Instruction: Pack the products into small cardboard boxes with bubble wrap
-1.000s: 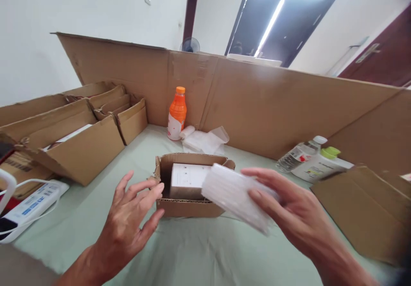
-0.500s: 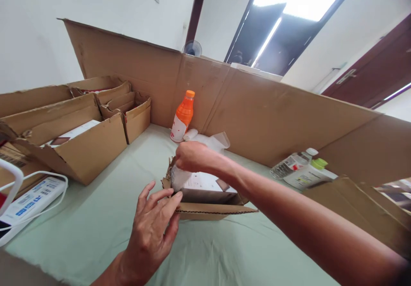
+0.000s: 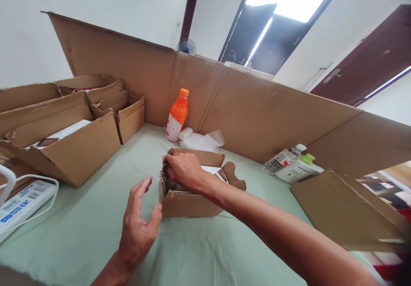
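A small open cardboard box [image 3: 192, 204] stands in front of me, with a white printed carton [image 3: 221, 174] partly visible inside. My right hand [image 3: 184, 168] reaches down into its left end, fingers curled and closed on bubble wrap [image 3: 173, 186], which is mostly hidden under the hand. My left hand [image 3: 139, 221] hovers just left of the box, open, thumb and fingers apart and holding nothing.
Beyond the box are an orange bottle [image 3: 177, 114] and crumpled clear wrap [image 3: 202, 140]. Larger cardboard boxes [image 3: 83, 153] line the left, near a white power strip [image 3: 25, 207]. A clear bottle [image 3: 282, 159], a white pack with a green cap [image 3: 297, 171] and a cardboard box [image 3: 334, 213] occupy the right.
My right hand has pushed lower into the box's left end, taking the bubble wrap down. My left hand has let go of the box's near left corner and drawn back.
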{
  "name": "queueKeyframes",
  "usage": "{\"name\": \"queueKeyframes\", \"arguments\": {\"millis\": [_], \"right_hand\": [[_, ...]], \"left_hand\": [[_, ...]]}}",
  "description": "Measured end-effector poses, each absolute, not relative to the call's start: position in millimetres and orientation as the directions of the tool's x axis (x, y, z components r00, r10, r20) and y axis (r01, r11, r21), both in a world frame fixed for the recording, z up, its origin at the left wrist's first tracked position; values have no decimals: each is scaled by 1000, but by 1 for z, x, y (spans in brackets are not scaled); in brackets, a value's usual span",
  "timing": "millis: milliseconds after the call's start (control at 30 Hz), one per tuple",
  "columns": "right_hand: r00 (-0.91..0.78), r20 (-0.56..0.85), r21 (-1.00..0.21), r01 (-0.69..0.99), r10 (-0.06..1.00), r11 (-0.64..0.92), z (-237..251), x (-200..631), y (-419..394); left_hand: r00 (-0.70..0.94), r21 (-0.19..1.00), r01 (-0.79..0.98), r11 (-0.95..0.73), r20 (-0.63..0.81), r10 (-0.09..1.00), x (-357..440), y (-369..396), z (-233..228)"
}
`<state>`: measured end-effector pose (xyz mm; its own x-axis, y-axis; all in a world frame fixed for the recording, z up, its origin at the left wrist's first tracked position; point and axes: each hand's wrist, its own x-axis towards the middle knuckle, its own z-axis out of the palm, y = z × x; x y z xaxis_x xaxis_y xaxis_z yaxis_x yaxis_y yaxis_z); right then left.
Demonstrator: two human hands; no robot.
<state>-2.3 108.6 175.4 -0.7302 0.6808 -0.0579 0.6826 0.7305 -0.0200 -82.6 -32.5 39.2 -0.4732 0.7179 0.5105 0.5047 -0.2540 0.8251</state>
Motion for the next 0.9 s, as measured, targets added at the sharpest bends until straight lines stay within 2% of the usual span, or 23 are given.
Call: {"name": "queueKeyframes", "arguments": {"millis": [67,167,233,267,300,333,367,500,600,700,767,900], "right_hand": [[-726,23,-49,686,687,726,189,12,103],[-646,207,-176,714,735,678,208,69,87],[-449,380,-372,726,809,578,200,124,70],[-267,483,-446,745,834,497,187,152,61],[-93,524,-518,754,846,404,168,177,52],[60,516,-593,745,854,306,145,198,43],[134,479,-661,706,867,256,119,212,37],[-14,288,-764,599,958,239,38,204,34],[-60,206,-803,560,977,204,30,171,49],[-7,205,-804,570,979,172,40,171,49],[74,232,-783,606,970,141,34,197,30],[233,234,-743,670,944,19,-7,277,-49]], "left_hand": [[-444,928,336,-161,307,842,-79,-27,29],[-412,984,166,-65,129,902,-79,-25,20],[-406,988,144,-61,115,907,-83,-27,17],[-396,987,146,-68,122,910,-85,-28,15],[-384,986,149,-77,129,914,-87,-30,12],[-370,985,150,-81,132,919,-88,-31,9],[-359,986,145,-81,128,925,-88,-32,5],[-338,995,93,-26,56,940,-86,-28,-6],[-365,993,113,-23,63,929,-83,-15,-4],[-358,986,148,-71,120,926,-69,-3,1],[-303,982,161,-104,149,941,-51,-4,0],[-153,964,226,-144,181,972,-18,-31,-10]]}}
